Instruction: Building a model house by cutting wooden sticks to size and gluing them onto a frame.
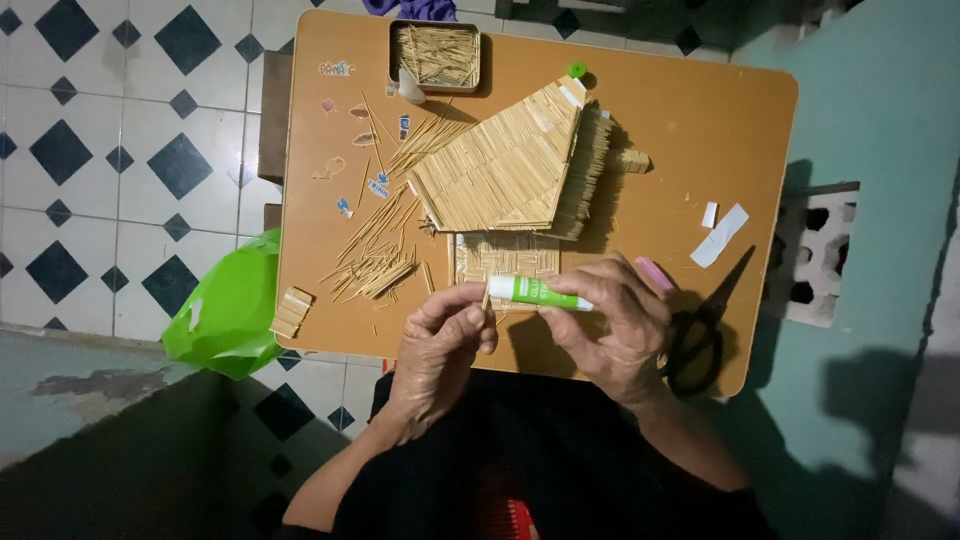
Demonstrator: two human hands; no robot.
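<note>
My right hand point(612, 320) grips a small white and green glue tube point(535, 292), held level over the near edge of the brown table point(700, 130). My left hand point(445, 335) pinches the tube's left end with thumb and fingers. Just beyond the hands stands a model house made of thin wooden sticks, with a sloped stick roof point(510, 165) and a woven stick wall point(505, 258). Loose sticks point(375, 255) lie scattered left of the house.
A metal tin point(436, 55) full of sticks sits at the far table edge. Black scissors point(700, 335) lie at the near right corner, white paper scraps point(722, 235) beyond them. A green plastic bag point(228, 310) lies on the tiled floor at left. A small stick bundle point(292, 312) rests at the table's left corner.
</note>
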